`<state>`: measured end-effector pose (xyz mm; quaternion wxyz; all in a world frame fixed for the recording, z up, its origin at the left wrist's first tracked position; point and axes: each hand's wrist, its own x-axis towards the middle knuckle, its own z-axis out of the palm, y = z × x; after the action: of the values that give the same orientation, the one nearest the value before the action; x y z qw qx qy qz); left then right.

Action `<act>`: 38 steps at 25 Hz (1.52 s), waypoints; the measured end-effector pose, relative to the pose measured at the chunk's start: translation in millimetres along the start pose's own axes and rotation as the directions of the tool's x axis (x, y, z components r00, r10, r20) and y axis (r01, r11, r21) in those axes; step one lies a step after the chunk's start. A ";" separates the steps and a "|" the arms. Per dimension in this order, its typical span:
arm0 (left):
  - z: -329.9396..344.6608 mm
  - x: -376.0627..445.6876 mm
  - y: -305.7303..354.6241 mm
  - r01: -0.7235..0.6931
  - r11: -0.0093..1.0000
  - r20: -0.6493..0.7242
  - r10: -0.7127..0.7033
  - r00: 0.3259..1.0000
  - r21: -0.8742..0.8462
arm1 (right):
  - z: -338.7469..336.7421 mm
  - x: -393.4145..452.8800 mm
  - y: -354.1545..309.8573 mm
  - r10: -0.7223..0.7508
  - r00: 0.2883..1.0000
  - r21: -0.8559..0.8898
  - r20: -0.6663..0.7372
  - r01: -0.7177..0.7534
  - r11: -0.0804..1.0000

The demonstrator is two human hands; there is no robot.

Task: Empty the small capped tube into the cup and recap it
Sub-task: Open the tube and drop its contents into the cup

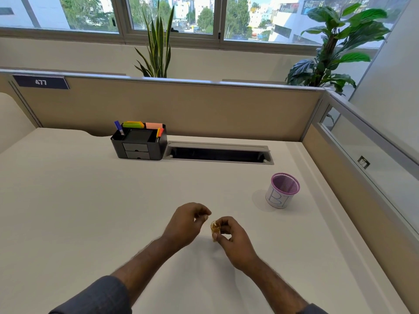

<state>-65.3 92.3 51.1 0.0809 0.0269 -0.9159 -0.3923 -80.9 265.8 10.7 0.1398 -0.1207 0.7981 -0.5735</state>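
Observation:
A small amber tube (pixel 214 228) is pinched between the thumb and fingers of my right hand (pixel 231 237), low over the white desk. My left hand (pixel 189 220) hovers just left of the tube's top, fingers curled with thumb and fingertips pinched together; whether a cap sits between them I cannot tell. The cup (pixel 282 191), a pink mesh pot with a white paper label marked with letters, stands upright on the desk to the far right of both hands.
A black desk organiser (pixel 139 141) with pens and sticky notes stands at the back. Beside it lies an open cable slot (pixel 218 152). A beige partition (pixel 181 105) closes the back and right sides of the desk (pixel 90 200).

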 end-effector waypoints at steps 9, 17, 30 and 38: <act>-4.6 -16.3 -59.6 -0.018 0.840 0.324 -0.189 0.927 0.542 | 1.9 -0.5 5.7 -0.004 1.000 0.065 0.012 0.003 0.998; -3.4 -7.7 -60.5 -0.036 0.837 0.340 -0.182 0.923 0.546 | -0.7 -3.3 3.3 -0.017 1.000 0.054 0.012 0.016 0.998; 3.9 -4.7 -54.2 -0.051 0.781 0.410 -0.270 0.871 0.622 | 2.0 -8.7 0.1 -0.018 1.000 0.048 0.006 0.018 0.999; -10.6 -1.7 -14.8 0.022 0.977 0.230 -0.072 0.971 0.212 | -5.3 -16.1 1.4 -0.015 0.999 0.041 -0.037 0.016 0.999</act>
<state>-62.0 74.7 47.5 -0.0413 0.0100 -0.9540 -0.2968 -67.8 276.6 12.3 0.1234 -0.1135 0.7876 -0.5929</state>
